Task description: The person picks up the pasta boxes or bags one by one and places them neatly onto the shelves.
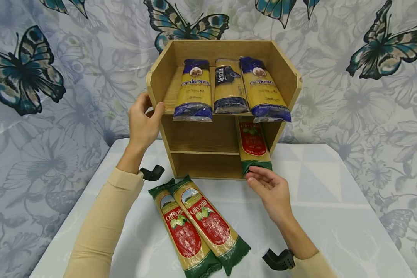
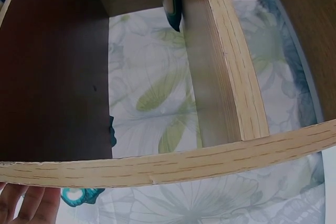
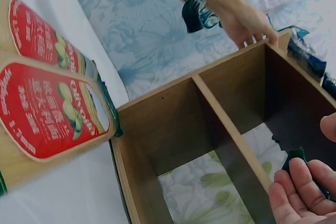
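Note:
My left hand [image 1: 144, 119] grips the left side edge of a small wooden shelf unit [image 1: 205, 173], thumb at the front edge and fingers around the outside. In the left wrist view, its fingers [image 2: 31, 205] show below the board. At the lower right of the unit, a spaghetti pack [image 1: 253, 141] with a red label and green end stands tilted in the opening, its upper part hidden under the top shelf. My right hand [image 1: 272, 193] touches the pack's green lower end with its fingertips. In the right wrist view, the thumb is apart from the fingers [image 3: 302, 187].
On the top shelf lie two blue-and-yellow pasta packs [image 1: 193, 90] [image 1: 265, 88] with another pasta pack [image 1: 230, 87] between them. Two more red-labelled spaghetti packs [image 1: 182, 231] [image 1: 212, 220] overlap on the white table [image 1: 319, 216] in front. A butterfly-patterned cloth [image 1: 100, 69] hangs behind.

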Demonstrator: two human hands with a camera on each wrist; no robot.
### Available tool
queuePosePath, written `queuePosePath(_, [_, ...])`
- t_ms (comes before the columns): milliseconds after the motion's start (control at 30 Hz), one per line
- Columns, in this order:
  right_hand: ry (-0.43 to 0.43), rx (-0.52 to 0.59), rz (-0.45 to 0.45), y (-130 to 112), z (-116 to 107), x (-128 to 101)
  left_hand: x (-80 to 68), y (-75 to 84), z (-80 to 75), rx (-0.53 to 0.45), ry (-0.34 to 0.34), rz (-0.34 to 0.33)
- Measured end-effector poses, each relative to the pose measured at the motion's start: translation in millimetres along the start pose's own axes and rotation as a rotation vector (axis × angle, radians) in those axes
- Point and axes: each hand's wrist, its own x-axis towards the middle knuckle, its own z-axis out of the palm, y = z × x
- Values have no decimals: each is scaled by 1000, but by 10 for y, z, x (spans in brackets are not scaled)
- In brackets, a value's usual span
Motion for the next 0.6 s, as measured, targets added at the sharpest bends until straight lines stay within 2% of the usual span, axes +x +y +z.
queuePosePath(433, [-37, 39, -52, 108, -53, 327, 9, -20, -27, -8, -17, 6])
queuePosePath(600, [-63, 93, -51, 140, -68, 400, 1, -11, -26, -5, -16, 2])
